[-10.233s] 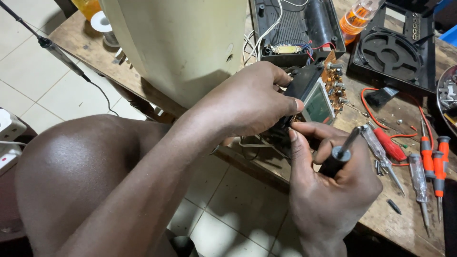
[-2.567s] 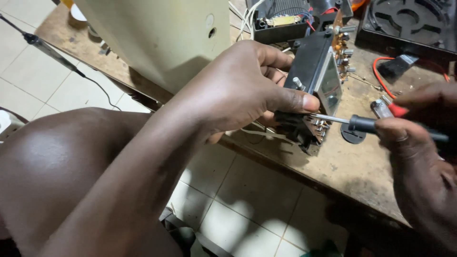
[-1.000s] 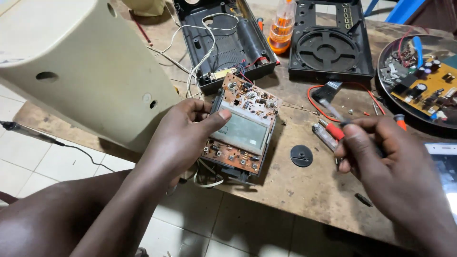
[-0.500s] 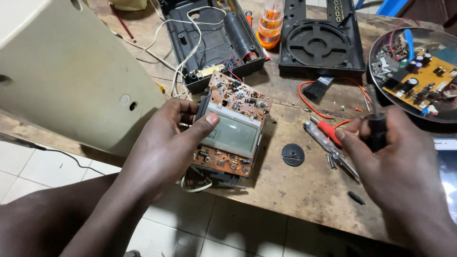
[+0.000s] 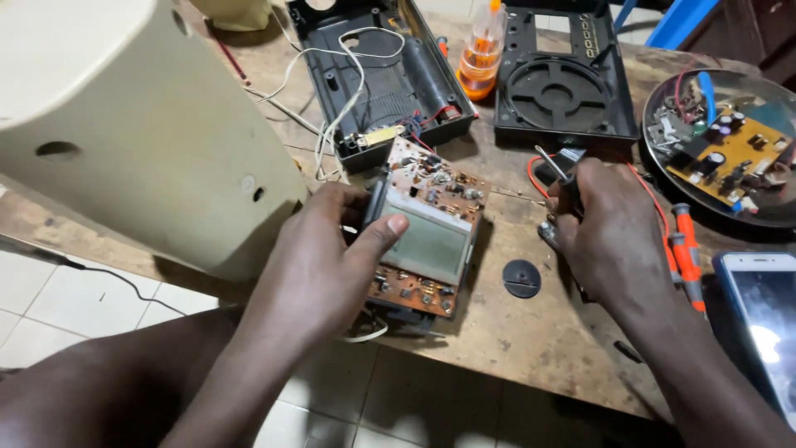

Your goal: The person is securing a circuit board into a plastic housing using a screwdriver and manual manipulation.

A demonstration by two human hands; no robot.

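Head view of a wooden workbench (image 5: 531, 348). The left hand (image 5: 327, 257) is clamped on a brown printed circuit board with a grey rectangular display panel (image 5: 427, 236), thumb pressed on the panel's near-left edge and fingers wrapped round the board's left side; the board lies tilted on the bench, directly between the two hands. The right hand (image 5: 609, 228) rests knuckles-up just right of the board, fingers curled about a slim metal-tipped tool (image 5: 554, 166) whose tip projects beyond the fingers; how tightly it is gripped cannot be told. A small black round disc (image 5: 521, 279) lies on the bench between board and right hand. Beyond the left hand sits an open black plastic casing half (image 5: 377, 75) with white wires (image 5: 340, 108) trailing toward the board; left of that hand stands a large cream-coloured plastic housing (image 5: 141, 124). Beyond the right hand lies a second black casing half with a round speaker recess (image 5: 564, 79). To the right of the right hand are orange-handled screwdrivers (image 5: 684, 257) and a white-edged smartphone (image 5: 759, 319).
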